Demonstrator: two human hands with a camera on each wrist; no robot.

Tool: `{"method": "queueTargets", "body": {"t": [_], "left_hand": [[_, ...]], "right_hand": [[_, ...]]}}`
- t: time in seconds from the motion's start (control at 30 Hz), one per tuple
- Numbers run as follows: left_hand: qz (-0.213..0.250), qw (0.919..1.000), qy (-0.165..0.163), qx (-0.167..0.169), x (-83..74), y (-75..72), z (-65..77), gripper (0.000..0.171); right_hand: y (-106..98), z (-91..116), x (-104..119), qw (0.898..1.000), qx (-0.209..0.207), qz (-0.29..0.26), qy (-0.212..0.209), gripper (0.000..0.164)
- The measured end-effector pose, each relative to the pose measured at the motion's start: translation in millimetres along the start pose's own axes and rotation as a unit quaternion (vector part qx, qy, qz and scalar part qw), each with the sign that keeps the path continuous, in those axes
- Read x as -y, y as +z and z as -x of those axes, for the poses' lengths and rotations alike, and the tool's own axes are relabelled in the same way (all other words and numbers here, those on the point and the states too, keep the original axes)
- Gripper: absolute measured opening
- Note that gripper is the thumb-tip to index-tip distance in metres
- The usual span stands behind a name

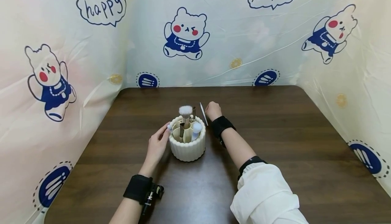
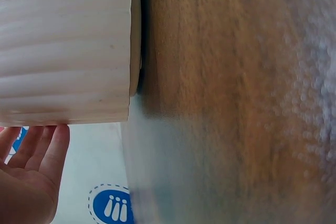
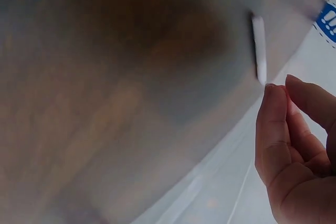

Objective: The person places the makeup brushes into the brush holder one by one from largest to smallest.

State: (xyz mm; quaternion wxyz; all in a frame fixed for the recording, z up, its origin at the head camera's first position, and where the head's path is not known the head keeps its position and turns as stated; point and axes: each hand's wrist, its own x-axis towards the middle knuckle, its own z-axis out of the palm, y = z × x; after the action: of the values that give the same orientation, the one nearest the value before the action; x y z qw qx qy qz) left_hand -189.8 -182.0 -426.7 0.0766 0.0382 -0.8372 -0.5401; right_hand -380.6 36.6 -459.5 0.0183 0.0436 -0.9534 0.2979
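Observation:
A cream ribbed round holder [image 1: 187, 149] with inner compartments stands upright on the table. In it are a fluffy white-tipped makeup brush [image 1: 185, 111], dark slim tools [image 1: 181, 129] and a pale blue round-topped item [image 1: 196, 129]. My left hand [image 1: 157, 145] rests its fingertips against the holder's left side; the left wrist view shows those fingers [image 2: 54, 153] fairly straight along the ribbed wall. Beyond the holder's right side, my right hand [image 1: 213, 110] has curled fingers. At its fingertips is a thin white stick [image 3: 259, 48], seemingly pinched at one end; its exact kind is unclear.
The brown wood-grain table [image 1: 122, 142] reaches back to a printed curtain [image 1: 220, 47] of bears and "happy" bubbles. The curtain also hangs along both sides. Black bands with small cameras wrap both wrists, and a white sleeve [image 1: 265, 190] covers the right forearm.

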Motion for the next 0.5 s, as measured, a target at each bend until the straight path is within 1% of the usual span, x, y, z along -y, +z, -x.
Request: {"method": "queueTargets", "body": {"t": [0.07, 0.1, 0.13, 0.17, 0.2, 0.27, 0.3, 0.33, 0.37, 0.4, 0.43, 0.5], "left_hand": [[0.000, 1.0000, -0.001, 0.000, 0.4, 0.5, 0.4, 0.038], [0.000, 1.0000, -0.001, 0.000, 0.4, 0.7, 0.5, 0.038], [0.001, 1.0000, 0.000, -0.001, 0.5, 0.9, 0.5, 0.038], [0.001, 1.0000, 0.000, -0.002, 0.4, 1.0, 0.7, 0.038], [0.000, 1.0000, 0.000, -0.003, 0.3, 1.1, 0.7, 0.038], [-0.002, 1.0000, 0.000, -0.005, 0.1, 1.1, 0.7, 0.038], [-0.001, 1.0000, 0.000, -0.005, -0.1, 1.1, 0.7, 0.038], [0.000, 1.0000, 0.000, -0.005, -0.2, 1.0, 0.6, 0.038], [0.000, 1.0000, 0.000, -0.005, -0.3, 0.9, 0.6, 0.038], [-0.001, 1.0000, 0.000, -0.005, -0.4, 0.7, 0.5, 0.038], [-0.001, 1.0000, 0.000, -0.005, -0.4, 0.7, 0.4, 0.038], [0.000, 1.0000, 0.001, -0.005, -0.5, 0.4, 0.3, 0.038]], "right_hand": [[29.6, -21.8, -24.5, 1.000, -0.019, 0.005, -0.014, 0.033], [39.0, -28.6, -32.6, 1.000, -0.021, 0.003, -0.015, 0.031], [49.9, -37.1, -41.2, 0.999, -0.034, 0.001, -0.019, 0.026], [55.2, -42.8, -44.5, 1.000, -0.029, 0.004, -0.005, 0.021], [48.5, -36.0, -37.6, 1.000, -0.018, 0.001, 0.013, 0.018], [26.8, -14.0, -16.2, 0.999, -0.002, -0.002, 0.043, 0.014], [15.2, -0.9, -5.0, 0.999, 0.000, -0.001, 0.052, 0.012], [5.5, 12.2, 6.0, 0.998, -0.008, 0.002, 0.055, 0.012], [-7.1, 26.1, 19.2, 0.997, 0.003, 0.002, 0.072, 0.011], [-16.1, 38.1, 28.6, 0.997, -0.002, 0.000, 0.071, 0.011], [-20.2, 45.3, 33.6, 0.998, -0.006, 0.001, 0.069, 0.011], [-21.8, 50.0, 37.3, 0.998, -0.013, 0.006, 0.065, 0.011]]}}
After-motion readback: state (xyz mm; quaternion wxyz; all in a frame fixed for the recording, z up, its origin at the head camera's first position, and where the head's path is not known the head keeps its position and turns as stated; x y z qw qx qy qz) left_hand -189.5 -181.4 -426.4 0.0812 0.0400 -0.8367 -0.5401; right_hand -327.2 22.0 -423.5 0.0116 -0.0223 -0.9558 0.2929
